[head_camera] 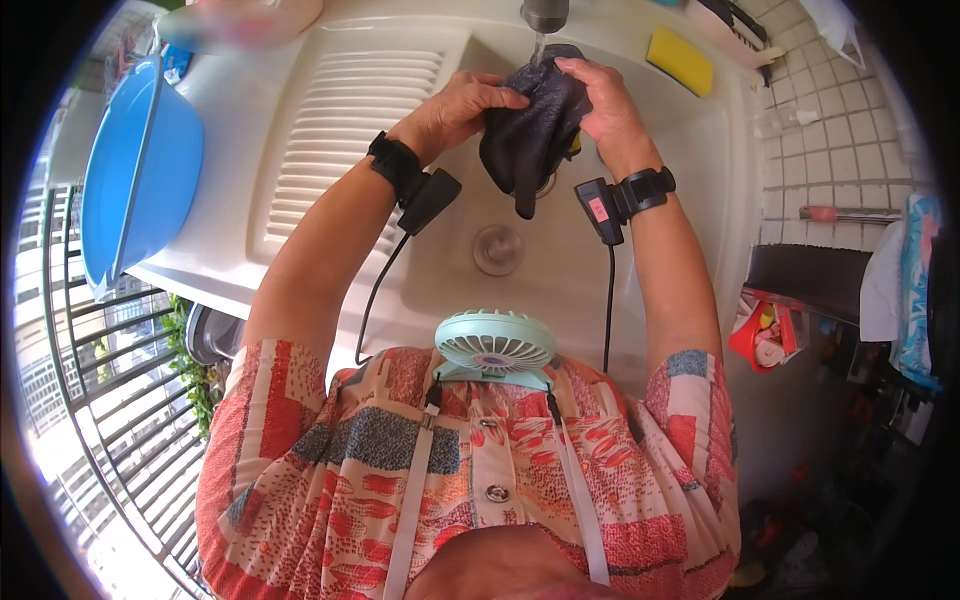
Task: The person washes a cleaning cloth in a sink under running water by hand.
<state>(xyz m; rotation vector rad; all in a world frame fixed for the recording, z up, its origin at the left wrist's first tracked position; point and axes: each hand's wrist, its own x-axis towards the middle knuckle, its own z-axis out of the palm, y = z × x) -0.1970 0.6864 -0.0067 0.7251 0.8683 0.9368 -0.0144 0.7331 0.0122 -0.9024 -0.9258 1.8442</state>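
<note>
A dark, wet piece of cloth (534, 131) hangs in the basin between my hands, beneath the metal faucet (545, 13). Water runs from the spout onto its top edge. My left hand (469, 109) pinches the cloth's left side between thumb and fingers. On the other side, my right hand (601, 97) grips its upper right edge. Something small and yellow (575, 144) shows behind the cloth, by my right palm; what it is I cannot tell. Both wrists wear black straps with cabled devices.
A ribbed washboard (352, 127) is moulded left of the sink basin (450, 277), which holds a round clear object (498, 250). A blue plastic basin (142, 180) stands far left. On the right rim lies a yellow sponge (679, 61). A small fan (495, 341) hangs at my chest.
</note>
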